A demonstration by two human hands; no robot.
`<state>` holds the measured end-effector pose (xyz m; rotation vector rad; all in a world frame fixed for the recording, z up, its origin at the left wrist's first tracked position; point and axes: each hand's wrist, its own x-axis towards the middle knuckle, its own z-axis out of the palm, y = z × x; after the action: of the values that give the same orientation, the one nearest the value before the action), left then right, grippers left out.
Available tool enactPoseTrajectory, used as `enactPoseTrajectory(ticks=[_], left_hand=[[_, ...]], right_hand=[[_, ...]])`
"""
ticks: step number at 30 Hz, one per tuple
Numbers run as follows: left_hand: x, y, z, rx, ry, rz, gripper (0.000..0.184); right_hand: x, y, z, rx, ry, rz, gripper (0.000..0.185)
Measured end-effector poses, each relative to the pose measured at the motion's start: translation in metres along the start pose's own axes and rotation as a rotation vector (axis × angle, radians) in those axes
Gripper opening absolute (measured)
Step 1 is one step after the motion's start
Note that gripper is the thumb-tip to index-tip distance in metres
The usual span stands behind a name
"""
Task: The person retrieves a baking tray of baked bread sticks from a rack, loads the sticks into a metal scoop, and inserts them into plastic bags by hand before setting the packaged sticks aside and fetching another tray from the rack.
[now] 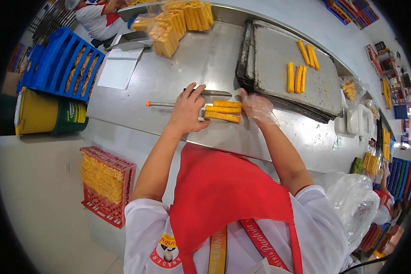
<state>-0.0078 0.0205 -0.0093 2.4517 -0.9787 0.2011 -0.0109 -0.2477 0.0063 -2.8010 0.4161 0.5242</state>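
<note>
Three yellow-orange bread sticks (223,111) lie side by side on the steel table, between my two hands. My left hand (186,109) is bare and rests at their left ends, its fingers spread and its thumb near the lowest stick. At the right ends is my right hand (259,108), in a clear plastic glove, with fingers apart; its fingertips are partly hard to make out. A knife (217,92) lies just beyond the sticks, partly behind my left fingers. Left of that hand lies a thin metal rod with an orange tip (159,104).
Stacked dark baking trays (278,45) at the right carry several bread sticks (297,78). Bagged sticks (178,23) and a spiral notebook (119,68) lie at the back left. Blue crates (59,64), a yellow bucket (36,112) and a red crate (107,182) stand left.
</note>
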Motion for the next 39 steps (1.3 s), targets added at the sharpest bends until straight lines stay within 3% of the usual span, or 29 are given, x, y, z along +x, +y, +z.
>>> enactPoseTrajectory(ticks=[4,6,10,15,19,21,22,24,28,32,34,35,37,39], left_hand=[[0.0,0.001,-0.001,-0.013,0.003,-0.007,0.05],[0.0,0.001,-0.001,-0.019,0.004,-0.008,0.049],[0.001,0.001,-0.001,-0.012,-0.001,0.002,0.047],[0.002,0.003,-0.003,-0.011,-0.025,-0.021,0.046],[0.003,0.003,-0.004,-0.031,-0.044,-0.032,0.047],[0.002,0.003,-0.004,-0.031,-0.029,-0.012,0.046],[0.002,0.002,-0.004,-0.033,-0.01,0.006,0.045],[0.002,0.0,-0.004,-0.046,-0.023,0.007,0.045],[0.002,-0.004,-0.004,-0.091,-0.037,0.011,0.043],[0.001,-0.005,-0.005,-0.129,-0.035,0.003,0.043],[0.001,-0.006,-0.004,-0.19,-0.036,-0.009,0.041],[0.002,-0.006,-0.004,-0.195,-0.042,-0.008,0.041],[0.002,-0.006,-0.005,-0.192,-0.05,-0.005,0.039],[0.002,-0.006,-0.007,-0.183,-0.069,-0.004,0.039]], right_hand=[[-0.019,0.022,-0.003,0.019,0.096,-0.13,0.055],[-0.031,0.037,0.007,0.288,0.163,-0.657,0.033],[-0.041,0.045,0.035,0.108,0.171,-0.645,0.027],[-0.03,0.042,0.033,0.406,0.265,-0.65,0.038],[-0.021,0.024,0.028,0.427,0.397,-0.705,0.037],[-0.002,0.018,0.029,0.405,0.09,-0.582,0.041],[0.003,0.015,0.028,0.407,0.09,-0.583,0.041],[0.008,0.007,0.02,0.541,-0.086,-0.236,0.045],[-0.009,0.0,-0.009,0.401,-0.068,-0.032,0.047],[-0.013,0.031,0.016,0.473,-0.181,-0.227,0.039],[-0.015,0.035,0.03,0.535,-0.027,-0.632,0.033],[-0.013,0.04,0.034,0.538,-0.029,-0.625,0.033],[-0.019,0.028,0.014,0.564,-0.163,-0.329,0.032],[-0.016,0.03,0.019,0.554,-0.164,-0.367,0.034]])
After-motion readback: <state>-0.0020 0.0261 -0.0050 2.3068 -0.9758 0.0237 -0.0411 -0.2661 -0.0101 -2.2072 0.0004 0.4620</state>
